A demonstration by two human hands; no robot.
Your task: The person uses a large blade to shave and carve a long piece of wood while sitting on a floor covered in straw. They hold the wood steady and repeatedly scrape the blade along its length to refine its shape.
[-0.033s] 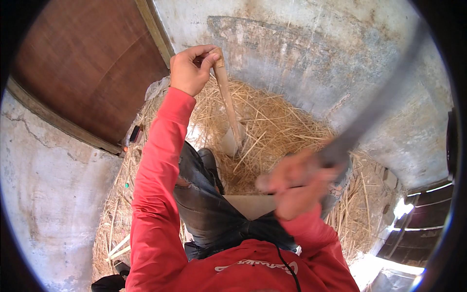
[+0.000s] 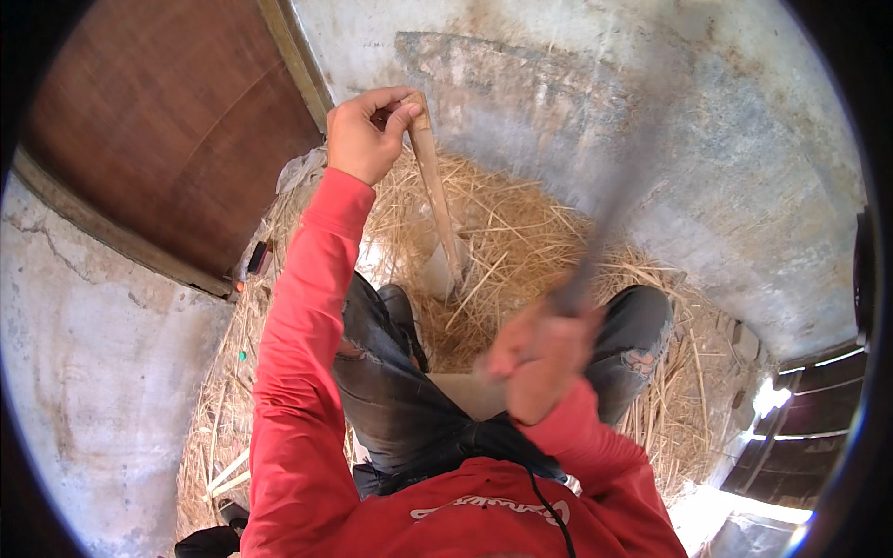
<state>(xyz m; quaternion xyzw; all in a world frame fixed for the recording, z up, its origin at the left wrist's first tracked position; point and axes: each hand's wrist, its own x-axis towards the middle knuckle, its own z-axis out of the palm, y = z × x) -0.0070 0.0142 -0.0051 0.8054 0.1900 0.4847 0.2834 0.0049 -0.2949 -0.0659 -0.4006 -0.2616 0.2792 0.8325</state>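
My left hand pinches the top end of a long, flat bamboo or wooden strip between thumb and fingers. The strip stands nearly upright, tilted a little, and its lower end meets a pale block on the ground. In front of my lap, my right hand is wrapped round the handle of a machete. Its long dark blade points up and away to the right of the strip, apart from it and smeared by motion. The handle is mostly hidden by my fingers.
Straw-like shavings cover the ground between and around my knees. A stained wall rises ahead, with a brown door panel at the far left. A pale seat edge shows between my legs. A small dark object lies near the door.
My right hand and the machete have swung leftward, toward the strip, and the blade is now steeper. More of my right knee shows. My left hand and the strip look unmoved.
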